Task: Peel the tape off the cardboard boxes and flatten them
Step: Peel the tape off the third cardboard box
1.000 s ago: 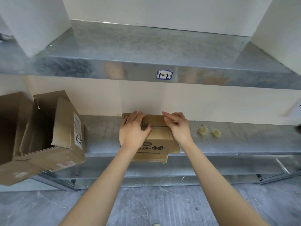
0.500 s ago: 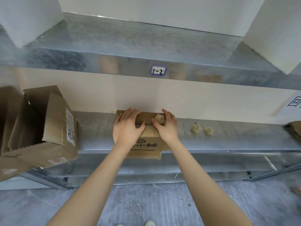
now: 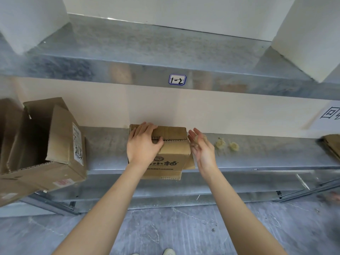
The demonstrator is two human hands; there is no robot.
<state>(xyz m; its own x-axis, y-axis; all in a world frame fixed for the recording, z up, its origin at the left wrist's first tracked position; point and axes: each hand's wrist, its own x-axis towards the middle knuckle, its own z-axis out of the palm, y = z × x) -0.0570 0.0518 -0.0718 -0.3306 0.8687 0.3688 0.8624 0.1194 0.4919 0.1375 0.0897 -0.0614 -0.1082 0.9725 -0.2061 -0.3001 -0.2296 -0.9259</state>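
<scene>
A small brown cardboard box (image 3: 171,159) with printed characters on its front stands on the lower metal shelf (image 3: 257,155), overhanging the shelf's front edge. My left hand (image 3: 143,146) lies flat on the box's top left, fingers straight and thumb at the seam between the flaps. My right hand (image 3: 201,148) hovers just right of the box, off the cardboard, with a crumpled wad of yellowish tape (image 3: 199,138) between thumb and fingers. Two more tape wads (image 3: 227,144) lie on the shelf to the right.
Open cardboard boxes (image 3: 46,148) lie on their sides at the shelf's left end. Flattened cardboard (image 3: 331,146) pokes in at the far right. An upper shelf (image 3: 147,57) labelled 1-2 hangs overhead with white blocks at both ends. Grey floor lies below.
My right hand has left the box's top seam and swung to the right with a wad of peeled tape. My left hand has stayed pressed on the box.
</scene>
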